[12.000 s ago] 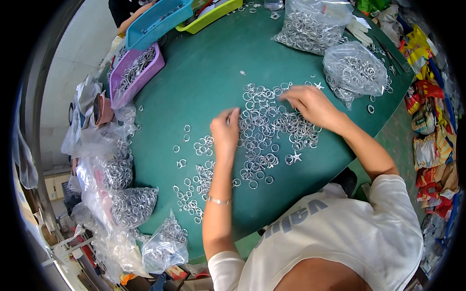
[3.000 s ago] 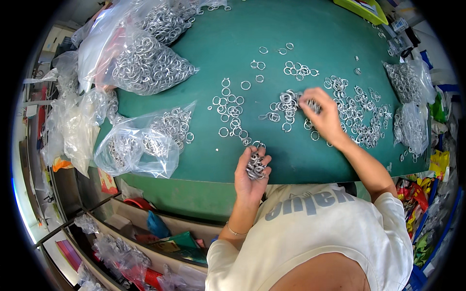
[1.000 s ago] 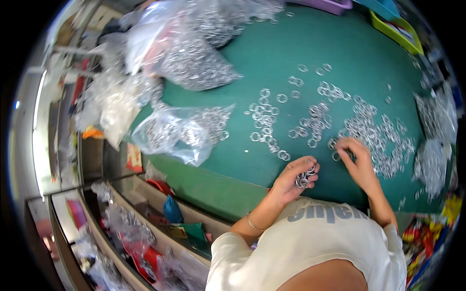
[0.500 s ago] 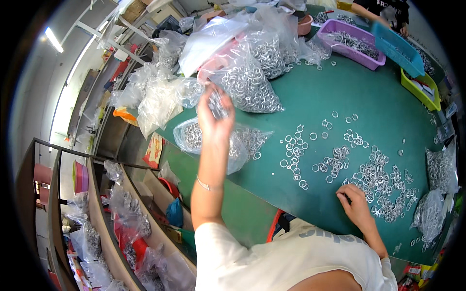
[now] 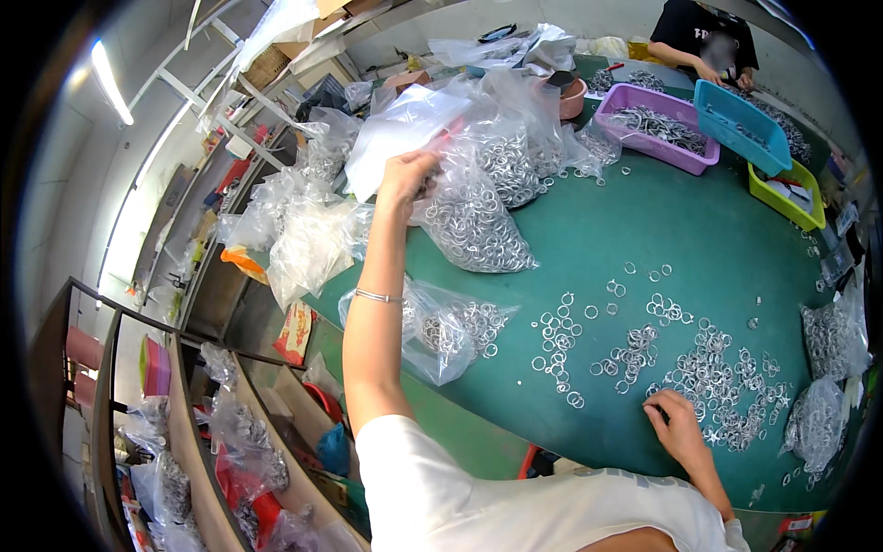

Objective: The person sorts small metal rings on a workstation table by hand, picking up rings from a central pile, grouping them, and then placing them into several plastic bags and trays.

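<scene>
My left hand (image 5: 411, 177) is stretched far forward, at the mouth of a clear plastic bag (image 5: 474, 225) full of silver metal rings. Its fingers are curled closed; what lies in them, if anything, is hidden. Near the table's front edge, my right hand (image 5: 677, 425) rests with curled fingers beside a spread pile of metal rings (image 5: 727, 373). Whether it pinches anything cannot be made out. Smaller clusters of rings (image 5: 558, 345) lie to the left of that pile. Between my left arm and these clusters sits another clear bag of rings (image 5: 451, 331).
Purple (image 5: 644, 138), blue (image 5: 750, 129) and yellow-green (image 5: 786, 198) baskets stand at the back right of the green table (image 5: 561, 239). Another person (image 5: 704, 46) works behind them. More ring bags (image 5: 819, 419) line the right edge. Shelves (image 5: 198, 442) stand at the lower left.
My left hand, which had shiny metal pieces in it, has moved forward to the ring bag's mouth. My right hand has stayed by the pile. The whole view has shifted slightly.
</scene>
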### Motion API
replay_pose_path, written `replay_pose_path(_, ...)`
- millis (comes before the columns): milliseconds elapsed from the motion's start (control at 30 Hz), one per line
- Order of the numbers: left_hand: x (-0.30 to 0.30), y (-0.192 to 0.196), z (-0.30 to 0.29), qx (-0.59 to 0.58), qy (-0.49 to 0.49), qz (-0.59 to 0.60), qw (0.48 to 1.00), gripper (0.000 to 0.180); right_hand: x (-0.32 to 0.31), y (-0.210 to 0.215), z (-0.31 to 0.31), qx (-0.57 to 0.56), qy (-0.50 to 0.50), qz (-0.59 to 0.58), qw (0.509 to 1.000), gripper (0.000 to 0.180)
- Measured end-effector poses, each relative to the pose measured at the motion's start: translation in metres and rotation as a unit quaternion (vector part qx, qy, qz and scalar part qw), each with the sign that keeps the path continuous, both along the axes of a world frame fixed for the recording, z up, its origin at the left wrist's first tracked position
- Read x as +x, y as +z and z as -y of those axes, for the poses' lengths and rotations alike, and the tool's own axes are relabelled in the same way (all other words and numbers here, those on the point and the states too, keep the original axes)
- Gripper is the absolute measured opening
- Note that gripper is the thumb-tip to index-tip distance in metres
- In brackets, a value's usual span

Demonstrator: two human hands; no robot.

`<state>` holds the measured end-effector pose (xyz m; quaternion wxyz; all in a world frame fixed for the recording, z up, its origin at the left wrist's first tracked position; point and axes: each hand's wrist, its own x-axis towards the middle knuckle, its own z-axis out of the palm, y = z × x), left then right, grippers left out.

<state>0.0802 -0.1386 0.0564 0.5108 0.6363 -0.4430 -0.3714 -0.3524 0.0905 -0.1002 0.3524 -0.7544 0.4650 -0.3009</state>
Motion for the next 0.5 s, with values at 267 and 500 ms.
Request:
replay_pose_path(267, 0.019, 0.002, 0.025, 0.137, -0.104, 0.339, 0.925, 0.013, 0.008, 0.004, 0.01, -0.009, 0.005, -0.01, 1.0, 0.005)
replay_pose_path(500, -0.014, 0.006, 0.106, -0.086, -0.061, 0.15, 0.983, 0.023, 0.012, -0.005, 0.014, 0.003, -0.018, -0.015, 1.0, 0.005)
